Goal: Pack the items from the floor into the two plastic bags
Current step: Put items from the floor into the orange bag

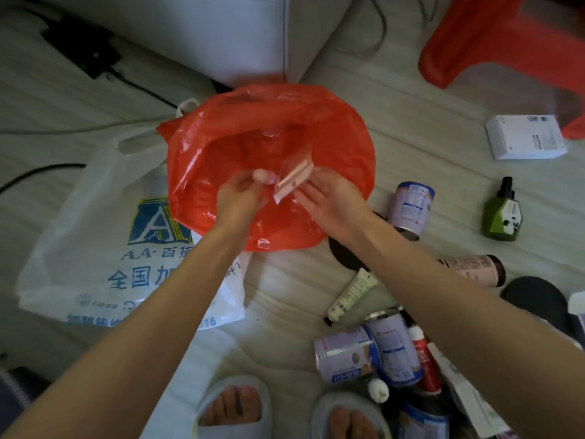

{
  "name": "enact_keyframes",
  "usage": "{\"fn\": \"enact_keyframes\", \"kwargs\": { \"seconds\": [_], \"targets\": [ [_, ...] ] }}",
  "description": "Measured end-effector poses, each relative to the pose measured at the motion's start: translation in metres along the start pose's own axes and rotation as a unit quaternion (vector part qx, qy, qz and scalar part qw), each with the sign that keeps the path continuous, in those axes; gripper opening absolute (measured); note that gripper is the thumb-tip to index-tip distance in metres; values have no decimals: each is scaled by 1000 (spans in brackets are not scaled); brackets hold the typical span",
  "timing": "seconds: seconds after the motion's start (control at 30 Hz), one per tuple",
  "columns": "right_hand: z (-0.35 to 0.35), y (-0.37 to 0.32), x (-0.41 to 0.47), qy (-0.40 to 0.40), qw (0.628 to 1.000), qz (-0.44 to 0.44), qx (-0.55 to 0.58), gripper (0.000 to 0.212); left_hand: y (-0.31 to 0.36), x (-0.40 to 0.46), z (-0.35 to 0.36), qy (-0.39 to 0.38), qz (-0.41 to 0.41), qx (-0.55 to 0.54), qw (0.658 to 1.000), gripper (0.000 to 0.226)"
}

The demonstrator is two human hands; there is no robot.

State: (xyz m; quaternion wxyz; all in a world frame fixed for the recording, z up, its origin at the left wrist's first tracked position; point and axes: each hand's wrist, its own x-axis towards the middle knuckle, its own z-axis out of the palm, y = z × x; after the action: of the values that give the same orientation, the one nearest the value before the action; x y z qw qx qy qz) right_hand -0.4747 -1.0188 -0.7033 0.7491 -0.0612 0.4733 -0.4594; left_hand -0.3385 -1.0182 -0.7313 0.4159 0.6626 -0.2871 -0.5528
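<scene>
Lying flat on the floor at the left, the white bag (95, 236) has blue print and is partly covered by the red bag (253, 137), whose mouth gapes open. Over that mouth the left hand (240, 198) curls its fingers and pinches a small clear packet (292, 177). The right hand (332, 201) touches the packet's other side with fingers nearly straight. Further right, cans (411, 204), a white tube (351, 294) and a green bottle (503, 213) lie on the floor, and a white box (524, 141) sits near a red stool (493, 42).
</scene>
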Motion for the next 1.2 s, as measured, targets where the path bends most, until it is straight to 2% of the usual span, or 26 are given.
{"fn": "enact_keyframes", "kwargs": {
  "seconds": [0.1,0.17,0.23,0.33,0.4,0.5,0.57,0.63,0.7,0.77,0.8,0.97,1.07,1.2],
  "targets": [
    [-22,18,-9,38,992,-34,-118,22,-11,-23,1,1,86,97,992,34],
    [-48,32,-21,89,954,-48,-282,30,-33,-51,1,-26,143,168,975,41],
    [-78,39,-34,124,887,-84,-438,27,-67,-77,-1,-71,168,243,953,35],
    [-118,36,-57,121,746,-137,-640,23,-112,-101,3,-157,118,363,911,33],
    [-139,32,-74,105,662,-147,-727,22,-128,-107,15,-225,105,455,855,45],
    [-159,33,-98,69,546,-138,-823,17,-131,-109,39,-267,169,539,781,48],
    [-169,41,-110,49,478,-145,-865,15,-131,-108,48,-272,186,557,762,46],
    [-167,43,-117,44,419,-130,-897,23,-132,-106,49,-265,180,575,753,39],
    [-157,41,-120,55,387,-79,-917,38,-133,-103,41,-239,182,589,750,30],
    [-155,35,-116,41,375,-8,-926,48,-133,-100,30,-222,183,576,765,27],
    [-155,33,-112,28,387,24,-921,50,-132,-98,23,-225,181,560,776,27],
    [-146,29,-97,0,508,150,-848,60,-117,-95,-3,-205,142,460,852,24],
    [-144,29,-95,16,563,163,-810,68,-106,-104,-10,-163,124,395,896,26],
    [-147,33,-99,40,576,119,-808,63,-91,-114,-11,-144,130,344,919,21]
  ]
}}
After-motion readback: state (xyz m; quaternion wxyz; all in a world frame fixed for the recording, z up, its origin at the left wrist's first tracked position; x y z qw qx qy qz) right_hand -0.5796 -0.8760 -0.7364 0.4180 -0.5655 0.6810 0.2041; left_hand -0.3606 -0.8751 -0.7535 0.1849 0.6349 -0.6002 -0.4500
